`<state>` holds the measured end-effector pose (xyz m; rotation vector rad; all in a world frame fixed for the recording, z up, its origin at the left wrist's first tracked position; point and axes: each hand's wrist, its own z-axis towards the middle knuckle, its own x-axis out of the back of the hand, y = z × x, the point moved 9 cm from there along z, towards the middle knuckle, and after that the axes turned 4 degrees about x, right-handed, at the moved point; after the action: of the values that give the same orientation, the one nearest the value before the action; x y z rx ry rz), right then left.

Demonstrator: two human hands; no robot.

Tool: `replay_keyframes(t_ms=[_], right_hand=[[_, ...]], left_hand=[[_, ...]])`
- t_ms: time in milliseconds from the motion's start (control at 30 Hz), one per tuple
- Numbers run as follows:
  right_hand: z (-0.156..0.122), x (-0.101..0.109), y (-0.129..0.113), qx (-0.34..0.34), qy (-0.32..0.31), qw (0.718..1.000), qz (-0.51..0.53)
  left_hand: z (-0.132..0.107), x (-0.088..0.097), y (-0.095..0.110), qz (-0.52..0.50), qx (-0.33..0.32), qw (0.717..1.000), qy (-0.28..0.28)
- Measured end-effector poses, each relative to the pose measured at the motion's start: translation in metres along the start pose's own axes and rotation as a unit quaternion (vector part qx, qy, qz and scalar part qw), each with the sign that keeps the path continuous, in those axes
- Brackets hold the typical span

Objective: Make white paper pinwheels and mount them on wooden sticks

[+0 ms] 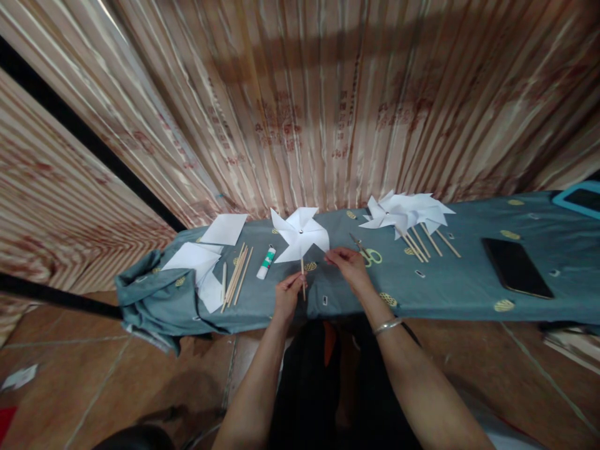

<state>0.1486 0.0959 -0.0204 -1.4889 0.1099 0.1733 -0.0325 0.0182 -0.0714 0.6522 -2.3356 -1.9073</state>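
Pinwheel [300,232] lies on the cloth-covered tabletop [459,287], between the near and far edges and left of centre, directly ahead of both hands. Its stick [303,280] sets the long axis: it runs from the hub straight toward the near edge, pointing back at the person. Left hand [287,295] is closed on the lower end of the stick, thumb and fingers pinching it just inside the near edge, and this hand is the nearer to the shaft. Right hand [350,265] sits to the right of the wheel, fingertips drawn together on the tip of the lower right blade, apparently gripping the paper; a bangle [388,325] shows on that wrist. The wheel is white paper, blades folded in to a small dark pin at the hub, face up, edges crisp, no tear visible. Toward the left end: glue stick [266,262], spare sticks [237,275], paper sheets [197,259]. Toward the right end: scissors [369,254] just beside the right hand, a pile [403,215] of like wheels near the far edge, a phone [515,267], and a tablet [579,199] at the far right corner
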Motion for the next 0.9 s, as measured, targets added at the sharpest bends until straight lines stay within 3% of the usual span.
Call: replay_keyframes(t_ms=[767, 900], right_hand=[[-0.027, -0.066, 0.015, -0.032, -0.135, 0.99, -0.016], [-0.033, -0.077, 0.01, -0.024, -0.184, 0.982, -0.035]], left_hand=[[-0.001, -0.005, 0.004, -0.008, -0.035, 0.999, -0.037], [-0.001, -0.004, 0.005, -0.003, -0.039, 0.998, -0.04]])
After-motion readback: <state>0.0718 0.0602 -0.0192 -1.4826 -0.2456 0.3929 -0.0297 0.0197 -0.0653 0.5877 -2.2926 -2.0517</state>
